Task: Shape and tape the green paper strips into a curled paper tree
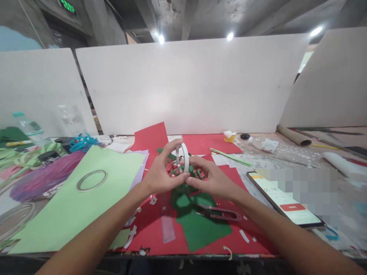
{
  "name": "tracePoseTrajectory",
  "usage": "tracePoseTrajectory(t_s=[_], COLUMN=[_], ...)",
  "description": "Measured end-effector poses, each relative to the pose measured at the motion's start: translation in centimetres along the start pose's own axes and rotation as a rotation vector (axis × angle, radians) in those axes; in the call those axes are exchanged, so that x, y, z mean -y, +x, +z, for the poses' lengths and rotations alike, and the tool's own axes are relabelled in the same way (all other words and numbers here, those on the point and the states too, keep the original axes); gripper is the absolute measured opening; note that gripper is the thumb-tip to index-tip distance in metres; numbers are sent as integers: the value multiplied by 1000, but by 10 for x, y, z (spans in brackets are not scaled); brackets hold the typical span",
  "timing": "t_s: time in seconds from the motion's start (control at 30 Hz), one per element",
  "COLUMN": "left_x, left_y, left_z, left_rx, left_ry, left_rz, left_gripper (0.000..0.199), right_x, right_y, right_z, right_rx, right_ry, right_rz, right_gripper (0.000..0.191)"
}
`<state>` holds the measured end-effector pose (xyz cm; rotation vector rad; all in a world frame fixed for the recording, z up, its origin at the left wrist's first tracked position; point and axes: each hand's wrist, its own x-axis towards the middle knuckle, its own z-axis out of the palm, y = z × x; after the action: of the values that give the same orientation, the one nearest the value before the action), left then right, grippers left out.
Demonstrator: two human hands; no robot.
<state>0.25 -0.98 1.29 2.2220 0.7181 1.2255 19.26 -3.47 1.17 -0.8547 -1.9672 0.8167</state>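
A white ring-shaped strip [185,157] stands upright between my two hands at the centre. My left hand [165,170] curls round its left side, fingers at the top and thumb at the bottom. My right hand [208,176] pinches at its lower right edge, thumb close to the left thumb. Behind and below the hands lie curled green paper strips, partly hidden. Under them, a green paper sheet [202,231] rests on red paper [149,233]. Pink-handled snips [225,215] and a clear ruler-like strip [168,225] lie there too.
To the left, a tape roll [92,180] lies on a light green sheet [69,214], beside a purple plastic bag [48,177]. At right are a lit phone [286,200] and a cardboard tube [294,135]. White panels [189,88] stand behind the table.
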Motion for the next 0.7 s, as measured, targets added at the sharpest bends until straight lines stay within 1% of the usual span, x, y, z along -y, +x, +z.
tracePoseTrajectory(t_s=[0.03, 0.1, 0.2, 0.27, 0.33, 0.47, 0.53, 0.6, 0.7], left_x=[1, 3, 6, 5, 2, -3, -4, -5, -3], left_y=[0, -1, -2, -3, -4, -5, -4, -4, -5], left_z=[-2, -5, -7, -8, -8, -6, -6, -7, -8], left_rx=[-1, 27, 81, 115, 135, 65, 36, 20, 21], left_ry=[62, 151, 200, 187, 127, -59, -74, -5, 132], left_rz=[50, 138, 198, 180, 118, -60, -109, -92, -2], left_gripper=[76, 74, 75, 82, 86, 75, 69, 68, 71], right_x=[1, 2, 0, -1, -2, -1, 0, 0, 0], right_y=[0, 1, 1, 0, -2, -5, -7, -8, -9], right_z=[-1, -2, 1, 3, 6, 11, 13, 15, 16], right_rx=[18, 31, 4, -35, -73, -101, -97, -88, -87], right_ry=[86, 246, 355, 333, 231, -32, -88, -52, 141], right_rz=[22, 40, 79, 84, 51, -61, -93, -60, 47], right_gripper=[22, 21, 22, 22, 20, 16, 16, 14, 13])
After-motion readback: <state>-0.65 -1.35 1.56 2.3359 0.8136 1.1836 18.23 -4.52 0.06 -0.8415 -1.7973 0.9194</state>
